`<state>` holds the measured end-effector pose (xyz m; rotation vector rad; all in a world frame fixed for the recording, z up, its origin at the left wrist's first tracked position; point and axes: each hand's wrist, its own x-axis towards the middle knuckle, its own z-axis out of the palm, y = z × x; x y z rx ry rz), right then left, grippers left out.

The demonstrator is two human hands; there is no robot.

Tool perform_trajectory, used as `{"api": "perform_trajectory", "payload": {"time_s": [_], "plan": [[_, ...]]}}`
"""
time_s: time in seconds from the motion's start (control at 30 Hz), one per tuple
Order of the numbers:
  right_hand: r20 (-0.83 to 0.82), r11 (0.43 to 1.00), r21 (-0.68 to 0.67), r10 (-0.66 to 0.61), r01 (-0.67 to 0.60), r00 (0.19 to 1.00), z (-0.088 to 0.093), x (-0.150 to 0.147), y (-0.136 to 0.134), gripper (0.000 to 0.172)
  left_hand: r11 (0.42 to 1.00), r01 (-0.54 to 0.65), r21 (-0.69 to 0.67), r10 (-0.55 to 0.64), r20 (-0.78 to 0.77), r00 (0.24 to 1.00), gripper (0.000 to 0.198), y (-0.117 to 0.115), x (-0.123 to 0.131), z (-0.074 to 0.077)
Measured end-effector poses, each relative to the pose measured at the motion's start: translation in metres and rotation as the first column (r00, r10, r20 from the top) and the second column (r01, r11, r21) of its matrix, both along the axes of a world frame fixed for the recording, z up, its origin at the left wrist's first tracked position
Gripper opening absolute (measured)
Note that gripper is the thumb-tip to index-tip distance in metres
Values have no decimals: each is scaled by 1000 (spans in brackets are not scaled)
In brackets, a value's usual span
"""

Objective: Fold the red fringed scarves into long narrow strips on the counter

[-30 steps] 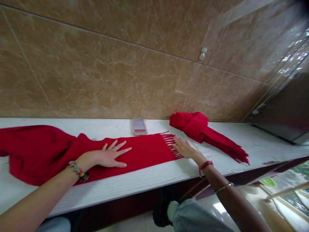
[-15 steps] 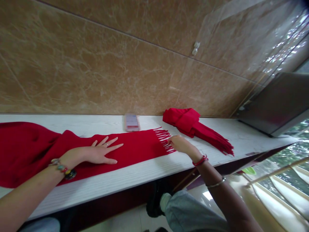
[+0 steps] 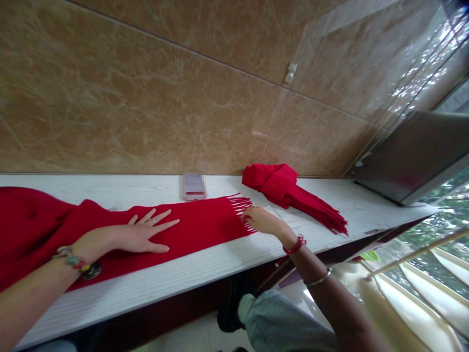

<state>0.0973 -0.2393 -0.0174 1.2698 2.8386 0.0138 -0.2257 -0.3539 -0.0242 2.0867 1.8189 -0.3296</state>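
Counter (image 3: pixel 256 249), long and white, runs along a brown marble wall (image 3: pixel 146 98). A red scarf (image 3: pixel 205 222) lies flat along it, bunched at the far left and ending in a fringe (image 3: pixel 240 204) near the middle. The left hand (image 3: pixel 135 234) lies on the cloth with its palm down and fingers spread, gripping nothing. The right hand (image 3: pixel 262 221) is curled at the fringe; whether it pinches the threads cannot be told. To smooth this stretch well, the left palm likely should pin the cloth while the right draws the fringe gently outward, straight along the counter, so that no ripple forms. A folded scarf (image 3: pixel 282 188) rests well apart to the right, against the wall. A blurred pink rectangle (image 3: pixel 193 186) lies just behind the flat scarf. Count: one counter, two scarves, two hands, one pink rectangle.
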Motion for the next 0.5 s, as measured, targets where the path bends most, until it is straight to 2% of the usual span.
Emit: {"api": "perform_trajectory", "payload": {"time_s": [0.17,0.27,0.33,0.37,0.43,0.5], "plan": [[49,957,106,-275,269,960,-7,32,21,32,1000,-3,-18,3,-3,1000,75,-1,1,2],[27,944,130,-310,304,951,-1,44,27,32,999,-9,-38,9,-16,1000,76,-1,2,2],[-7,958,129,-259,258,966,3,36,23,32,999,-8,-38,7,-11,1000,76,0,1,2],[-43,972,127,-195,198,980,3,28,19,32,999,-6,-35,6,-4,1000,76,1,1,2],[-152,991,133,2,18,988,-1,6,10,31,1000,-5,-28,5,7,1000,75,2,1,1],[-258,972,168,203,-163,945,-12,-18,1,39,1000,-9,-24,10,5,1000,76,2,1,1]]}}
